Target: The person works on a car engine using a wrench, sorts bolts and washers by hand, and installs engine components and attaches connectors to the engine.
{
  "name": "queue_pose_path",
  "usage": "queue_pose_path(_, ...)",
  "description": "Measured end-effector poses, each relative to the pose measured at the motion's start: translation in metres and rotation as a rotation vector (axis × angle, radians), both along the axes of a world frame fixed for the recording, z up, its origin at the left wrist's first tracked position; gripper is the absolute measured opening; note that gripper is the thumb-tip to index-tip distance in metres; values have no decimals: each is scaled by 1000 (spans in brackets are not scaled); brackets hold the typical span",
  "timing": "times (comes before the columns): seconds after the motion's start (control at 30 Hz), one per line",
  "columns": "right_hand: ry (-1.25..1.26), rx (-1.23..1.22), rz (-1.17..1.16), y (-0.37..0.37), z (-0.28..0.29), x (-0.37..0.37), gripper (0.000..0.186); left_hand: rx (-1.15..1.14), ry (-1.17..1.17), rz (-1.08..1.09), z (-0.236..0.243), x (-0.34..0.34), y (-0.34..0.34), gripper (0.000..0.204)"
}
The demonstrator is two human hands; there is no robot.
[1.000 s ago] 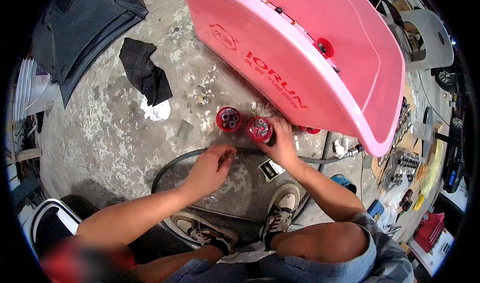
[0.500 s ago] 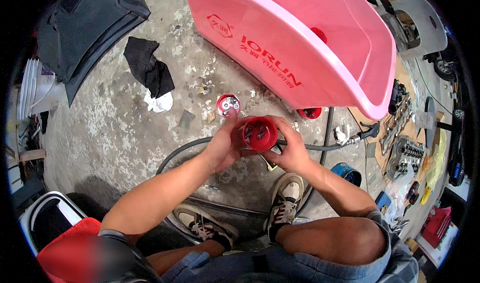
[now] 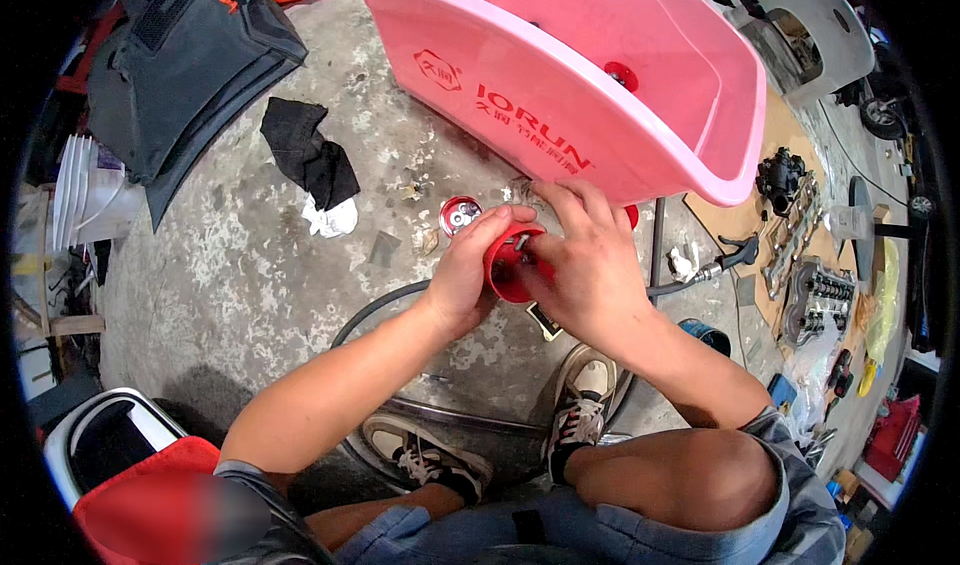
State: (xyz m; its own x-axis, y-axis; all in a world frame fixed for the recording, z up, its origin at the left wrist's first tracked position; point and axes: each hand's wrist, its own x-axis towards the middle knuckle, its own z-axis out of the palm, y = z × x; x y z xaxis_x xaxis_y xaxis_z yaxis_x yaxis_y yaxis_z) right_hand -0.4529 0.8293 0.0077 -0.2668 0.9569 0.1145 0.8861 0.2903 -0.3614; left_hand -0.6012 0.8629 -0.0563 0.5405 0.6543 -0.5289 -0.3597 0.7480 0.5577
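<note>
My left hand [image 3: 468, 280] is closed round the side of a small round red can [image 3: 500, 283], tilted so that its mouth faces up toward me. Small dark metal parts, like bolts, show inside it. Over the can's right side, my right hand [image 3: 592, 265] has its fingers apart, one or more dipping into the mouth. Their tips are blurred and partly hidden in there. Just beyond my left hand stands a second red can [image 3: 460, 213] with several small round silvery parts in it.
A large pink tub [image 3: 560, 105] stands ahead. A black hose [image 3: 385, 310] loops across the concrete floor near my shoes [image 3: 585, 395]. Engine parts [image 3: 820, 300] lie on cardboard at right, near a blue can [image 3: 705, 337]. A black cloth [image 3: 310, 155] lies at left.
My right hand has moved from the can's outer side up over its mouth, with fingers reaching in. My left hand keeps hold of the can, which now tilts more. The view has shifted slightly.
</note>
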Motion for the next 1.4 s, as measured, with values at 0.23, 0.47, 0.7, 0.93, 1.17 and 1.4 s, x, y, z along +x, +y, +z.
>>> queue_pose_path(0.23,-164,41,-7,1,-2,-9,14,-51,-38,55,7,1,-6,30)
queue_pose_path(0.47,-235,61,46,-2,-10,-13,20,-17,-7,64,4,-3,-11,29)
queue_pose_path(0.7,-263,37,116,0,-5,-9,18,17,35,87,11,-2,-18,29)
queue_pose_path(0.93,-5,-101,198,-25,-21,-6,20,-103,165,56,-8,-15,-52,33)
queue_pose_path(1.17,538,-442,290,-54,-26,23,20,-226,65,42,-30,-27,-87,27)
queue_pose_path(1.4,1185,-983,-164,-53,-55,36,12,-361,98,-60,-29,-43,-76,41)
